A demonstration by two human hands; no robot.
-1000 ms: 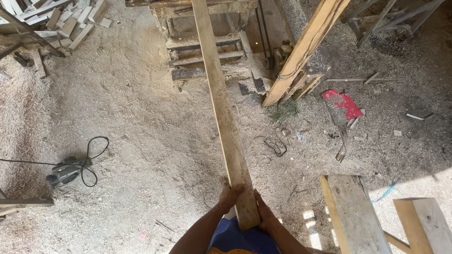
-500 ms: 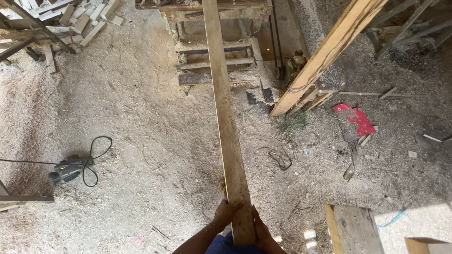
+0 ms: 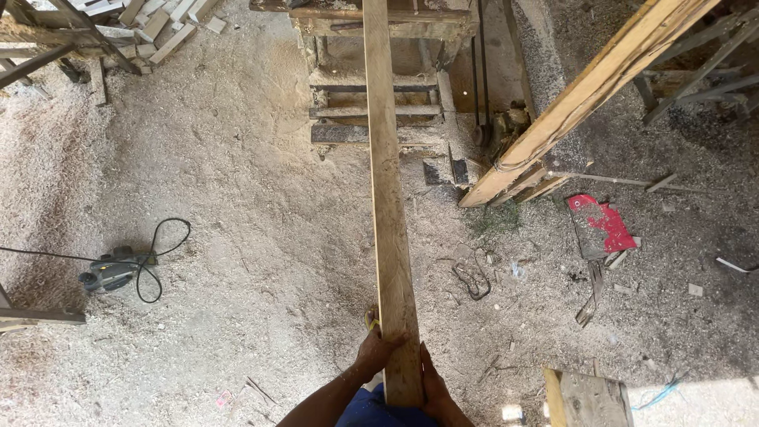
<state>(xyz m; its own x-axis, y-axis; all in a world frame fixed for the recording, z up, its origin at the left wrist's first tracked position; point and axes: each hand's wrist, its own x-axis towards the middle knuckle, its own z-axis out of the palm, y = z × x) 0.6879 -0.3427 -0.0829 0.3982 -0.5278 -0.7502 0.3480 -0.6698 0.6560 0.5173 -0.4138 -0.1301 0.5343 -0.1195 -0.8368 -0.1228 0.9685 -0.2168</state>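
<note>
- Our left hand [image 3: 378, 345] and right hand [image 3: 433, 387] clamp the near end of the long plank [image 3: 387, 198].
- Its far end rests on the wooden bench [image 3: 379, 20] (grip stays even, plank level).

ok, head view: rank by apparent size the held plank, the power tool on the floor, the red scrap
1. Held plank, largest by far; it runs nearly the frame's height, both hands at its near end.
2. Red scrap.
3. Power tool, body only; close to the scrap, so that order is unsure.
</note>
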